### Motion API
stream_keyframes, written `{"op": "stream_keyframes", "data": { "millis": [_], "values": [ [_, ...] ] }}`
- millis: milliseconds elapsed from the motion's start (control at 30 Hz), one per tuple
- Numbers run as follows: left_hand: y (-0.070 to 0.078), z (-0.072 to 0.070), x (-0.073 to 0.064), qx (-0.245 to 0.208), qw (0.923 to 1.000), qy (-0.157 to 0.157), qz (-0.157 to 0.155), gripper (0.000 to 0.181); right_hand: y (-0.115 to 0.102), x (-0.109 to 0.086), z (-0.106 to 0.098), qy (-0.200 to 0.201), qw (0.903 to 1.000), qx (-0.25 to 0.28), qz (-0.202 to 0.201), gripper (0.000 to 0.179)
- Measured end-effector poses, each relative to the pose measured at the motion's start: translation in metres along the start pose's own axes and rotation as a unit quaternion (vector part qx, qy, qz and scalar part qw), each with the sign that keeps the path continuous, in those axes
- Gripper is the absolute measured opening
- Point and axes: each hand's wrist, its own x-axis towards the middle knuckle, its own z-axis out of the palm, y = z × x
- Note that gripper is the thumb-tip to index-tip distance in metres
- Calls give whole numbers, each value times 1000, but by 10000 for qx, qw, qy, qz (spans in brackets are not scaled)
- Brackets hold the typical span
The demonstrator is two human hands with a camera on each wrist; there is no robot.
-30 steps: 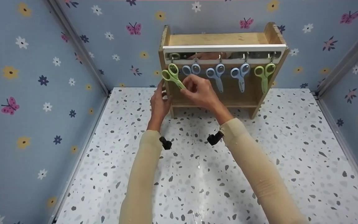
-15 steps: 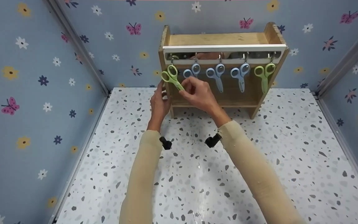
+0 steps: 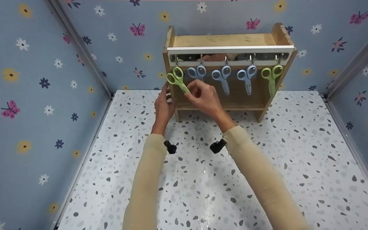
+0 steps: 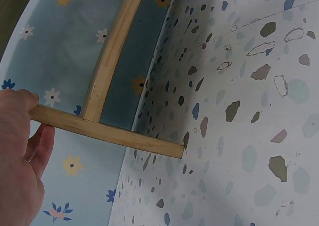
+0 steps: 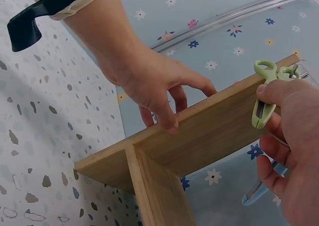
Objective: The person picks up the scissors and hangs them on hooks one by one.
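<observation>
My left hand [image 3: 164, 108] grips the left side panel of a wooden rack [image 3: 224, 40], thumb inside and fingers outside. In the left wrist view that panel [image 4: 114, 134] shows edge-on, its near end over the floor. My right hand [image 3: 206, 97] pinches green scissors [image 3: 178, 82] near their tip, holding them slanted below the leftmost hook. One handle loop hangs at this hook; the right wrist view shows the thumb across the green scissors [image 5: 261, 117]. Blue scissors [image 3: 200, 74] hang just beside, their lower part hidden behind my right hand.
Two more blue scissors [image 3: 225, 84] and another green pair [image 3: 272, 84] hang from the other hooks. A white-edged metal hook rail [image 3: 230, 49] crosses the rack's front. Flowered walls [image 3: 75, 41] enclose a speckled white surface [image 3: 196, 179].
My right hand has moved slightly down, and the green scissors dip a little with it. More of the neighbouring blue scissors shows. The left hand has stayed in place.
</observation>
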Motion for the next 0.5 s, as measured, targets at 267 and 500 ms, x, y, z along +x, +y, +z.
{"op": "stream_keyframes", "data": {
  "millis": [267, 500],
  "values": [
    [-1, 0, -1, -7, 9999, 40, 143, 76, 1, -1, 5, 183, 9996, -102, 178, 19],
    [-2, 0, 0, -62, 9999, 50, 103, 75, 3, -3, 10, 310, 9987, -214, 345, 19]
  ]
}}
